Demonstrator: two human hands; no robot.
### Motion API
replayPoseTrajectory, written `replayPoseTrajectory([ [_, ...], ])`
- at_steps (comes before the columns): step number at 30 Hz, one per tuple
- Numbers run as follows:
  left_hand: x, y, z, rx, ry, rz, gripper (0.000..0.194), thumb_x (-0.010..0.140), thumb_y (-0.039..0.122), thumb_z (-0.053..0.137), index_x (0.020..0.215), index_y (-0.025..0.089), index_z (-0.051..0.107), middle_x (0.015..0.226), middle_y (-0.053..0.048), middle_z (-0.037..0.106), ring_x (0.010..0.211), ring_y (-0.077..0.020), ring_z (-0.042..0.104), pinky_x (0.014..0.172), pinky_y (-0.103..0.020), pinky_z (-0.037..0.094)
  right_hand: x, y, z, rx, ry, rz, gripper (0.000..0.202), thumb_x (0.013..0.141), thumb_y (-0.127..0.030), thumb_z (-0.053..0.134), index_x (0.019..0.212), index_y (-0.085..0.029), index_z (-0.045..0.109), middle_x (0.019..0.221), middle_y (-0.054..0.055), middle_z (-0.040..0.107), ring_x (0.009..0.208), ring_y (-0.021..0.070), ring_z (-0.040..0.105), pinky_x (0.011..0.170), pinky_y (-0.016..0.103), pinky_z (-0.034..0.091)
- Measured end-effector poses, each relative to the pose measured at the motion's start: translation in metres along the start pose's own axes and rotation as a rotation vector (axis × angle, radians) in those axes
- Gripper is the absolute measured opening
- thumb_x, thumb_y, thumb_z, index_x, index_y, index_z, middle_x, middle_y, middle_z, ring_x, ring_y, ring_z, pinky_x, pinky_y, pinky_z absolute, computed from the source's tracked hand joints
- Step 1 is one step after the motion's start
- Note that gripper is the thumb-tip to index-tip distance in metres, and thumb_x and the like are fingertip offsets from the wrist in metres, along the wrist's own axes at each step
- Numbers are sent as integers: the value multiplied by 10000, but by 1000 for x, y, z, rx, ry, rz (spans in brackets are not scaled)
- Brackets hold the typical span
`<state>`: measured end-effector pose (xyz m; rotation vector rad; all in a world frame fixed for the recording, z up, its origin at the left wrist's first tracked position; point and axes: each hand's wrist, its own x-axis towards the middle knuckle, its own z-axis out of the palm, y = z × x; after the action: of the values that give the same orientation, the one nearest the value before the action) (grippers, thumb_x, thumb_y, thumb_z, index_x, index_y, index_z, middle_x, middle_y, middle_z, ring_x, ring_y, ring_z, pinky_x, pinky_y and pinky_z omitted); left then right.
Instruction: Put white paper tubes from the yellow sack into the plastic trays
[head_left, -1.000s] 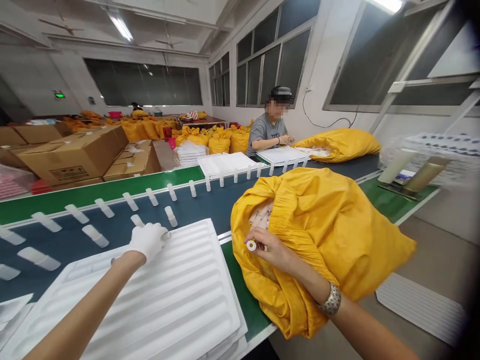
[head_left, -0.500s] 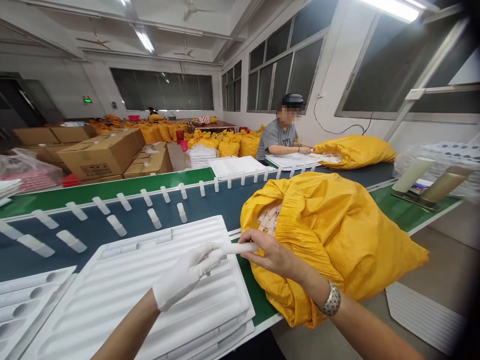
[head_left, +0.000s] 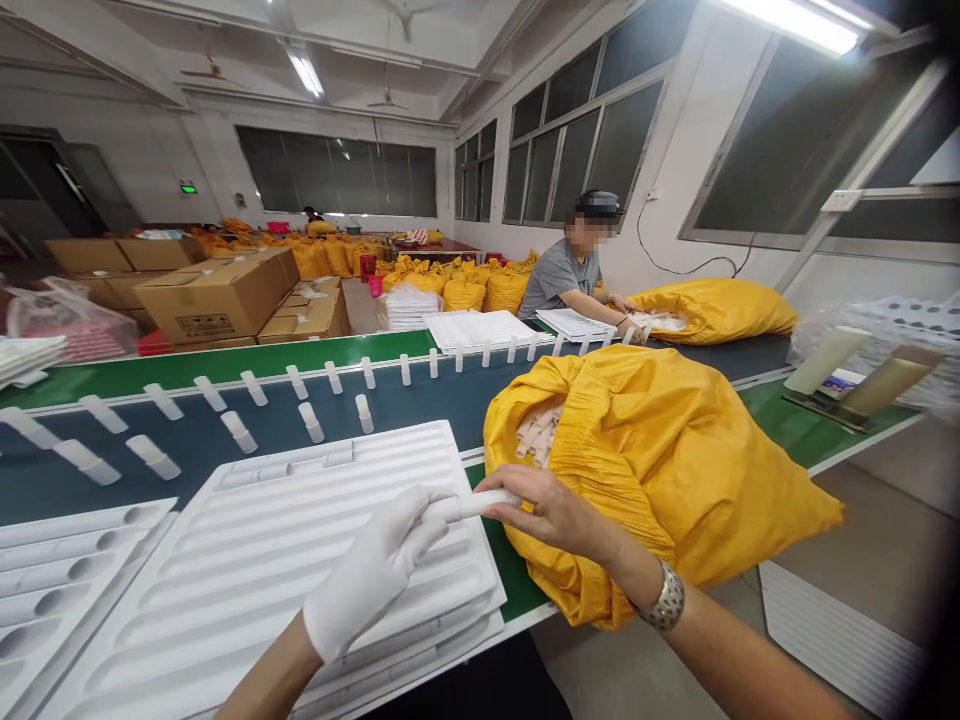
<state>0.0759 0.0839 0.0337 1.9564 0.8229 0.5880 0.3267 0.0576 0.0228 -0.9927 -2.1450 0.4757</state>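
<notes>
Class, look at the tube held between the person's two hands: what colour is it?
The tube is white; it shows best in the head view.

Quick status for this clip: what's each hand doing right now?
Left hand: gloved, closed, holding one end of a white tube.
Right hand: bare, fingers closed on the tube's other end.

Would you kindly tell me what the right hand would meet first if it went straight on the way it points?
Likely the gloved left hand, gripping the other end of the white tube that the right hand holds; exact depth is hard to judge.
</notes>
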Motion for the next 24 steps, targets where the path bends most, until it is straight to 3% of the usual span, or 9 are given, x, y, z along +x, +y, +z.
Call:
replayPoseTrajectory([
  [3,-7,-12,10,172,106,198,225,1041,295,434,1231,257,549,1098,-39,616,1041,-196,598,959,-343,476,0,-7,-1,79,-30,94,317,1037,-433,515,980,-163,671,855,38,678,783,164,621,724,259,461],
  [8,-20,-26,22,434,187,442,392,1031,136,398,1397,274,408,1138,-82,579,1025,-207,586,905,-369,507,0,-12,5,251,-159,216,398,1026,-485,511,856,-156,658,669,-28,545,605,107,497,563,212,365],
  [11,-28,-28,31,483,170,391,307,1023,138,409,1306,244,465,1073,-82,590,965,-214,601,854,-367,526,-2,-15,17,277,-224,226,389,1010,-506,535,908,-155,666,666,-38,540,604,102,491,565,206,359],
  [16,-31,-28,45,628,147,295,202,992,151,401,1056,177,590,938,-100,621,856,-248,610,765,-392,519,0,-19,33,197,-273,308,481,1026,-548,472,783,-162,626,623,-38,529,586,109,501,586,224,373],
  [18,-23,-28,38,742,115,221,183,957,170,454,955,172,637,919,-111,636,828,-273,598,743,-420,496,6,-13,28,126,-343,293,440,1027,-547,473,869,-174,646,659,-31,562,645,132,551,634,238,405],
  [20,-5,-28,18,806,100,143,173,921,196,508,824,175,650,921,-113,637,815,-277,584,733,-422,474,12,4,14,31,-327,267,357,1045,-493,463,995,-190,646,796,-3,636,762,159,605,704,256,442],
  [22,24,-32,-11,711,151,50,194,909,237,556,738,176,626,891,-82,624,813,-248,582,749,-390,474,16,29,-2,-132,-175,284,270,1065,-381,430,1035,-193,622,952,35,667,862,179,622,770,286,471],
  [24,61,-41,-45,562,254,-69,205,921,269,583,742,172,611,828,-38,604,796,-206,587,757,-348,487,15,60,-14,-345,-12,321,180,1032,-244,447,967,-192,607,946,59,658,869,208,612,813,342,484],
])
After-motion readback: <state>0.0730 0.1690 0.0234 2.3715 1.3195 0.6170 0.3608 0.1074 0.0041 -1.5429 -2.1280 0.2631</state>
